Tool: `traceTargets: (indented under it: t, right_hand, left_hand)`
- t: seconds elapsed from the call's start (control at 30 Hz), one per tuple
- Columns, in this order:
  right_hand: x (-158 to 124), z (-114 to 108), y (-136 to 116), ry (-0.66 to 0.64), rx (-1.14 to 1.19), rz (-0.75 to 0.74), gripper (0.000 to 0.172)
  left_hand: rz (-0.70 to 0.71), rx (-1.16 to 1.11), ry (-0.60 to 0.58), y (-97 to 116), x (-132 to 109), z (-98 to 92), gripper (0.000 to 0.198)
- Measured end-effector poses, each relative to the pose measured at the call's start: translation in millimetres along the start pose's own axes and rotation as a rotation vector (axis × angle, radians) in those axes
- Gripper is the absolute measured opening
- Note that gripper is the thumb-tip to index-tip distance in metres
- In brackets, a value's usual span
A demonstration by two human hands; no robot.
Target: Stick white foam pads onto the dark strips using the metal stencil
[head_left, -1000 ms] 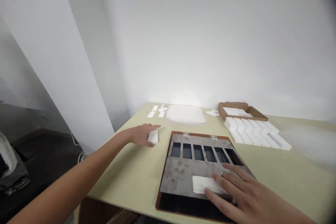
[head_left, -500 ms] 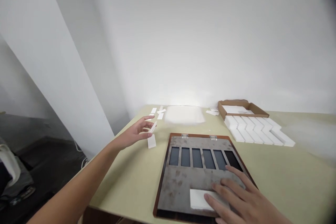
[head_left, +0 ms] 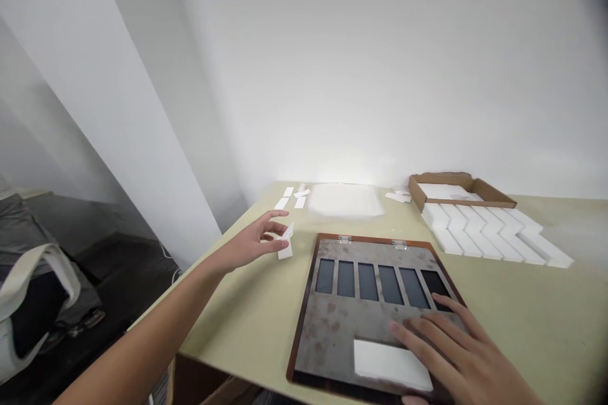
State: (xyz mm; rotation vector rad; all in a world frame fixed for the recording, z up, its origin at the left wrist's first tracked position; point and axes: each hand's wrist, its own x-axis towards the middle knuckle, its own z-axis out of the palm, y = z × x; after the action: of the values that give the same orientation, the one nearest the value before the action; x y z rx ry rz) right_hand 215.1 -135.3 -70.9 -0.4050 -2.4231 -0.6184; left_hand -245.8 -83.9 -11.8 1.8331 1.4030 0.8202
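Observation:
A small white card (head_left: 288, 231) is pinched between the thumb and fingers of my left hand (head_left: 254, 242), above the table's left part. Right below it another white card (head_left: 285, 253) lies on the table. My right hand (head_left: 460, 345) rests with spread fingers over the lower right of a metal plate (head_left: 342, 323) on a brown hinged board. Six dark rectangular slots (head_left: 368, 281) run in a row across the plate. Beside my right fingers, a white block or stack of cards (head_left: 390, 364) lies on the plate's lower part; my right thumb is partly hidden.
Small white cards (head_left: 288, 192) lie at the back left, near a bright white sheet (head_left: 346, 200). More pieces (head_left: 398, 197) lie farther right. A cardboard box (head_left: 489, 193) stands behind rows of white stacks (head_left: 484, 234) on the green table (head_left: 247, 323).
The view has shifted, so the board and table appear farther right. My right fingers have come off the white stack on the plate. My left hand still holds the card, now lower over the lying card.

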Motion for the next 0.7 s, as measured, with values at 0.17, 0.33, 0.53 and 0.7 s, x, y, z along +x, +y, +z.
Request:
traceTargets:
  t: [0.17,0.33,0.53,0.7]
  right_hand:
    - [-2,1,2,-0.023,0.031,0.076,0.056]
    - [-3,3,3,0.014,0.044,0.094,0.054]
    - [0,2,6,0.003,-0.02,0.047,0.041]
    - [-2,-6,14,0.018,0.008,0.12,0.039]
  left_hand:
    - [-0.054,0.015,-0.008,-1,4,0.5,0.043]
    - [-0.09,0.028,-0.017,8,6,1.9,0.043]
    - [-0.096,0.09,-0.04,23,7,5.7,0.044]
    - [-0.086,0.261,-0.031,24,7,4.9,0.043]
